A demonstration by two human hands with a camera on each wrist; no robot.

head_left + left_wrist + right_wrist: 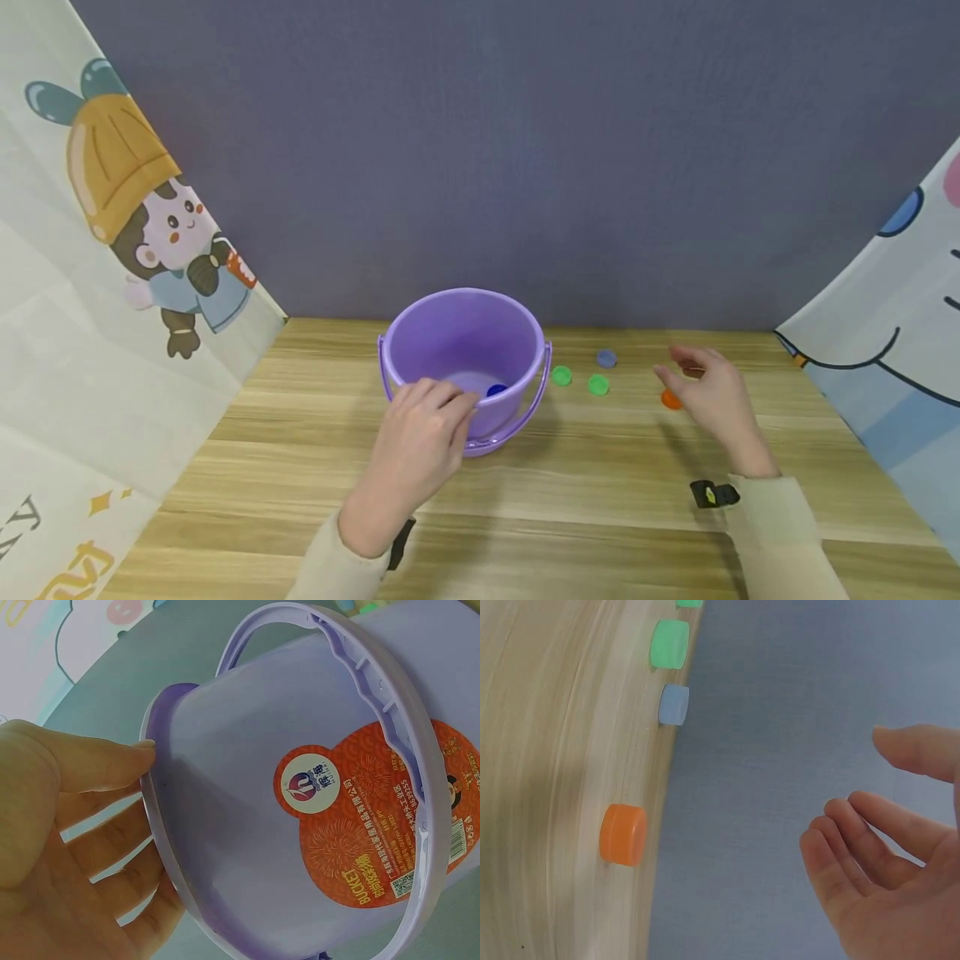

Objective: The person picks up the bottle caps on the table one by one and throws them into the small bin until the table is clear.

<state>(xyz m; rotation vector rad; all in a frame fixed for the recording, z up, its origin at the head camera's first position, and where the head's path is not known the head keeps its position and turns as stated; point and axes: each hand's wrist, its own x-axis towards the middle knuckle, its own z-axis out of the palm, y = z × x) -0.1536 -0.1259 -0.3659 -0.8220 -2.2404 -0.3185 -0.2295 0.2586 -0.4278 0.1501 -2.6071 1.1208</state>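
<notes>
A purple bucket (465, 333) stands upright on the wooden table, its handle hanging down at the front. My left hand (423, 433) pinches the near rim, with the thumb outside the wall and the fingers on the inner side, as the left wrist view shows. Inside the bucket lies a dark blue bottle cap (497, 389). Above an orange bottle cap (671, 400) hovers my right hand (716, 404), thumb and fingers apart and nothing between them. In the right wrist view a gap separates that hand (892, 862) from the orange cap (622, 835).
Two green caps (597, 384) and a pale blue cap (607, 358) lie on the table (585, 517) right of the bucket. A dark grey wall (525, 167) rises behind. Printed cloths hang at both sides. A red label (360, 840) is on the bucket.
</notes>
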